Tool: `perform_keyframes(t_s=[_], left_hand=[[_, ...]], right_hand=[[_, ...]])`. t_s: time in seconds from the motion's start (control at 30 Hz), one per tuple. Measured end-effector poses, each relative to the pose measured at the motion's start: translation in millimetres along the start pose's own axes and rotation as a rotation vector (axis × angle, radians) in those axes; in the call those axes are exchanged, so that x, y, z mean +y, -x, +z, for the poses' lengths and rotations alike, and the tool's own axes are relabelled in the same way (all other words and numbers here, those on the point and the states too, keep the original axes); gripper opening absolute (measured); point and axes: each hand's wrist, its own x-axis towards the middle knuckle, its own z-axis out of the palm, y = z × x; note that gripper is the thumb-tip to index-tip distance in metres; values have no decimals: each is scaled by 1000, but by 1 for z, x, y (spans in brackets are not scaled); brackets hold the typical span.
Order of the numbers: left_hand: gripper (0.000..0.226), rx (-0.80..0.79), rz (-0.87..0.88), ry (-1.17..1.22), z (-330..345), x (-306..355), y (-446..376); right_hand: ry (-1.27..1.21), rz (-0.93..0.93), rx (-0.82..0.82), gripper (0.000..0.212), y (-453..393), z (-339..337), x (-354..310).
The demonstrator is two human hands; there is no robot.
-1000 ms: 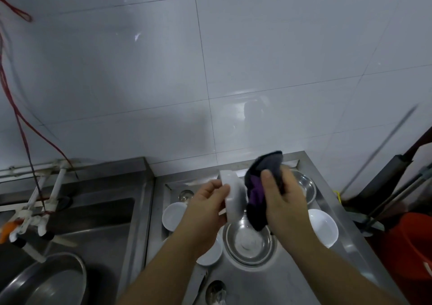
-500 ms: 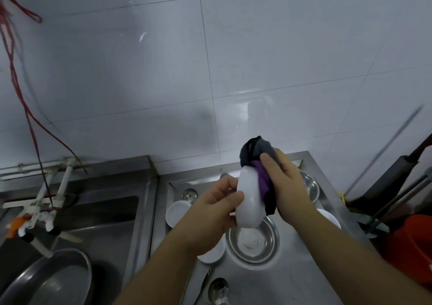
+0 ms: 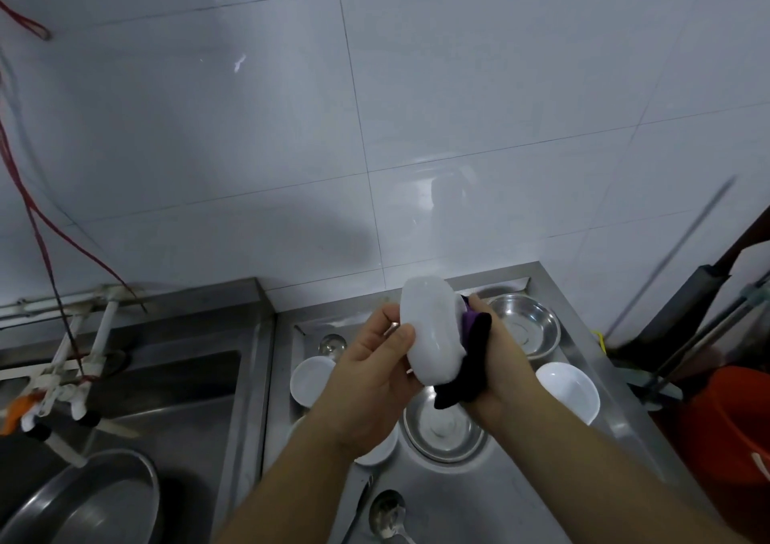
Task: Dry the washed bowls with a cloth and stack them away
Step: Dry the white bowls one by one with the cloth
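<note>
Bowl-drying in progress at a steel drainboard (image 3: 521,497). A white bowl (image 3: 433,335) is held clear above the board at roughly centre frame, tipped on edge with its outer wall toward the camera and its long axis running from 11 o'clock down to 5 o'clock. The left hand (image 3: 371,381) grips it from 8 o'clock, thumb curled onto the outer wall. The right hand (image 3: 496,360) sits at 3 o'clock of the bowl, fingers curled round a dark cloth (image 3: 466,372) with a purple patch, pressing it against the bowl's far side; the inside face is hidden. Both hands touch the bowl, the left bearing it. Judgement: wiping is midway. On the board below lie a steel bowl (image 3: 443,431) at 6 o'clock, another steel bowl (image 3: 527,326) at 2 o'clock, and white bowls at 4 o'clock (image 3: 568,393) and 9 o'clock (image 3: 310,381), awaiting attention or stacking.
</note>
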Motion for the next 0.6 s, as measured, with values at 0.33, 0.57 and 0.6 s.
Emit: perform_keyframes(t_s=[0.33, 0.57, 0.6], left_hand=[[48, 47, -67, 26, -3, 30, -3], [36, 48, 138, -117, 15, 7, -4], [38, 62, 154, -184, 16, 2, -4]], right_hand=[[104, -162, 32, 38, -1, 12, -32], [-54, -27, 109, 55, 3, 23, -7], [-54, -14, 118, 56, 3, 23, -5]])
